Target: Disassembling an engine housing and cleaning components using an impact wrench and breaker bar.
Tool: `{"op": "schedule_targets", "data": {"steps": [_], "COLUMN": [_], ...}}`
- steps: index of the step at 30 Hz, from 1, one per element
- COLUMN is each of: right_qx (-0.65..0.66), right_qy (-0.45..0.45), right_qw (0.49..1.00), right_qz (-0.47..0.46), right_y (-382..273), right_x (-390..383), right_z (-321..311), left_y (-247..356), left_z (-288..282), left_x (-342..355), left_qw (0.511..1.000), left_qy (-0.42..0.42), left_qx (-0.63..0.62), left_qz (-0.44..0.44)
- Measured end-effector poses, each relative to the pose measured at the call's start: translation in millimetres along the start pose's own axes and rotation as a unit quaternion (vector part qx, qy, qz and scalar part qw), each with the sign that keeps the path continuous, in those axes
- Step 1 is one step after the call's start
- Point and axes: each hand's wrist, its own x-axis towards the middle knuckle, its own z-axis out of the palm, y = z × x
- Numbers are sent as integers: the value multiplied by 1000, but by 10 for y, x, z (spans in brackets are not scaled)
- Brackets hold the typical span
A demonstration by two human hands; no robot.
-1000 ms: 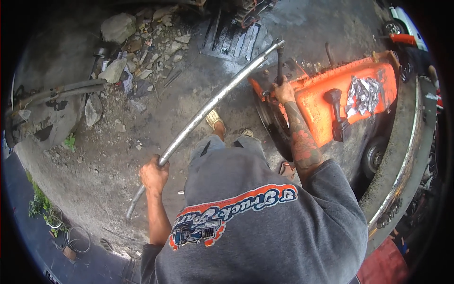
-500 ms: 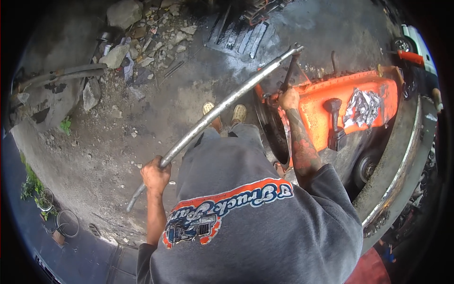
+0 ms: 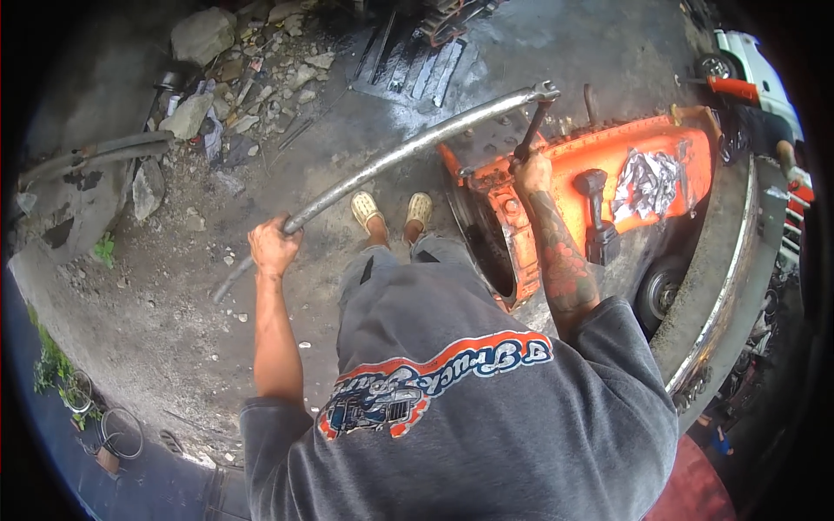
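Observation:
My left hand point(image 3: 275, 245) is wrapped round a long silvery metal pipe point(image 3: 391, 163), near its lower left end. The pipe slants up to the right across my front and ends in a small forked head. Closed round a short dark metal rod point(image 3: 531, 135), my right hand point(image 3: 532, 174) is over the edge of a large orange metal housing point(image 3: 643, 156). The rod's upper end meets the pipe's forked head; whether they are joined I cannot tell. A dark tool with a blocky head point(image 3: 595, 208) and crumpled silvery foil or cloth point(image 3: 650, 184) lie on the housing.
Broken rocks and rubble point(image 3: 234, 104) lie at the far left. Flat metal pieces point(image 3: 434, 74) rest on the wet, dark ground ahead. A curved metal-edged beam point(image 3: 730, 269) runs along the right, beside a dark wheel-like part point(image 3: 658, 295). A white vehicle point(image 3: 756, 74) stands far right.
My left hand has moved forward, raising the pipe's near end so it lies at a shallower slant. My right hand keeps its hold on the rod. The view has shifted slightly.

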Motion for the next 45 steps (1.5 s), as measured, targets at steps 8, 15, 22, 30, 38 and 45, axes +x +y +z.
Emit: {"op": "schedule_targets", "data": {"steps": [8,15,22,30,38,45], "right_qx": [-10,-36,26,3,162,-5], "right_qy": [16,23,16,14,-134,-220], "right_qw": [1000,998,993,997,977,961], "right_qz": [13,55,116,80,22,-167], "right_y": [92,7,-109,147,-427,-1601], "right_x": [-150,-118,-85,-76,147,-4], "right_z": [171,227,204,207,-1230,-1713], "left_y": [-235,-374,85,137,-203,-265], "left_z": [276,874,1429,1540,1636,1640], "left_x": [568,1906,2917,2817,2393,2408], "left_qw": [997,990,996,985,986,979], "left_qy": [-47,26,3,89,66,50], "left_qx": [2,-32,-37,-37,-55,-69], "left_qz": [57,136,85,146,142,186]}}
